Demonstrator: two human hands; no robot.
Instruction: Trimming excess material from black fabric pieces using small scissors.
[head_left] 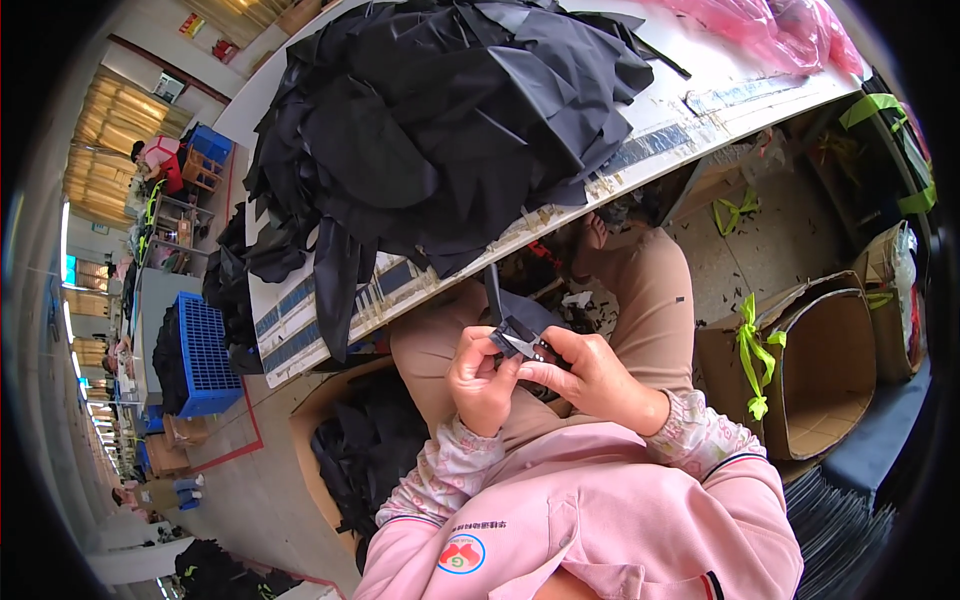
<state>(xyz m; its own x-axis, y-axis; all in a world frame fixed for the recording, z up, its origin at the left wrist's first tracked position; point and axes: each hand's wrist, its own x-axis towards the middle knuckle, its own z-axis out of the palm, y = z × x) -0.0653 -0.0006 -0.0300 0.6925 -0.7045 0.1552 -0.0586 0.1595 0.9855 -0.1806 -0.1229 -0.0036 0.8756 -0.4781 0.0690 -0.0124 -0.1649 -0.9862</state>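
Both of my hands meet over my lap, just below the table edge. In my left hand (482, 385), finger and thumb pinch a small black fabric piece (520, 312), whose narrow strip sticks up toward the table. My right hand (597, 382) is closed round a pair of small thread snips (527, 347). Their pale metal blades lie against the fabric beside my left fingertips; the handle is mostly hidden by my fingers. A large heap of black fabric pieces (430, 120) covers much of the white table (705, 115) in front of me, some hanging over its edge.
A cardboard box of black pieces (365, 445) stands at my left, an open cardboard box (825, 365) with a yellow-green ribbon (752, 360) at my right. Pink plastic (780, 35) lies on the table. A blue crate (205, 355) and other people are farther left.
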